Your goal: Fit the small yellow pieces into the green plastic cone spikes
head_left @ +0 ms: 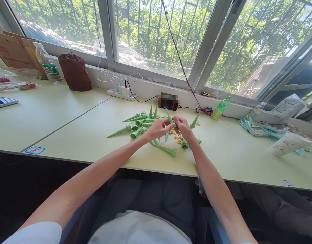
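Note:
My left hand (pixel 159 128) is closed around a green plastic watering spike (pixel 169 116), whose pointed tip rises above the fingers. From the other side, the fingertips of my right hand (pixel 182 127) pinch the same spike near its wide end. Whether a small part is between those fingertips, I cannot tell. Below the hands lies a scatter of small yellow plastic pieces (pixel 179 138). A pile of green spikes (pixel 139 122) with hollow caps spreads to the left. One loose spike (pixel 166 150) lies in front, and another spike (pixel 195 120) stands tilted beside my right hand.
Behind the pile, a phone (pixel 168 103) leans near the window wall with a cable. A power strip (pixel 121 93), brown bag (pixel 74 72) and water bottle (pixel 47 64) stand back left. At right are a green bottle (pixel 220 108), plastic packets (pixel 257 127) and a tilted white cup (pixel 289 144).

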`<state>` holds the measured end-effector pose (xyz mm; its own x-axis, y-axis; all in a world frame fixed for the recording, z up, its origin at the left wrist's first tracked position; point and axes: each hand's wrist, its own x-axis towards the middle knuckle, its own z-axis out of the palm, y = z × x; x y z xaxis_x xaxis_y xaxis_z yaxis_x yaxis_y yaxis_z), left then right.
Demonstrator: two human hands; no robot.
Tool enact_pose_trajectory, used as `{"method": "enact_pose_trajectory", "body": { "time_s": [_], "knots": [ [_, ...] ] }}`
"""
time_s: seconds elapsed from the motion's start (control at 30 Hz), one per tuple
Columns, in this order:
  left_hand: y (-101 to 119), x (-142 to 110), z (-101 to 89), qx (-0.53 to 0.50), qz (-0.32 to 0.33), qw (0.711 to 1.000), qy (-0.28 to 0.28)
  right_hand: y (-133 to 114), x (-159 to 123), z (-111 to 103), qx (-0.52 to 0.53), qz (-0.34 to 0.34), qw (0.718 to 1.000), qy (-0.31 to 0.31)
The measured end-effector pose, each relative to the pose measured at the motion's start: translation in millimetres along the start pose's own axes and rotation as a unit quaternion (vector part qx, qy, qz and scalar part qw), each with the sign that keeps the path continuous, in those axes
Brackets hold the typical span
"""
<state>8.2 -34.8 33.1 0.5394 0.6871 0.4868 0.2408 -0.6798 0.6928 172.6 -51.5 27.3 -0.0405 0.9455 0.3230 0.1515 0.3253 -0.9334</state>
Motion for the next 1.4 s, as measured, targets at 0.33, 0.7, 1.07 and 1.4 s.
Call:
{"method": "enact_pose_trajectory", "body": {
  "time_s": [0.33,0.7,1.07,1.4],
  "knots": [
    [-0.2,-0.1,0.2,0.003,-0.001,1.0,-0.001,0.0,-0.4,-0.5,-0.003,-0.002,1.0,0.0],
    [-0.5,-0.4,0.6,-0.007,-0.004,1.0,-0.003,3.8,1.4,-1.5,0.001,-0.005,1.0,0.0],
    [-0.2,-0.6,1.3,0.007,0.001,1.0,0.005,1.3,0.0,-1.0,-0.007,0.0,1.0,0.003],
    [1.7,-1.1,1.7,0.001,-0.006,1.0,0.01,0.4,-0.3,-1.0,-0.014,-0.002,1.0,0.004]
  ]
}}
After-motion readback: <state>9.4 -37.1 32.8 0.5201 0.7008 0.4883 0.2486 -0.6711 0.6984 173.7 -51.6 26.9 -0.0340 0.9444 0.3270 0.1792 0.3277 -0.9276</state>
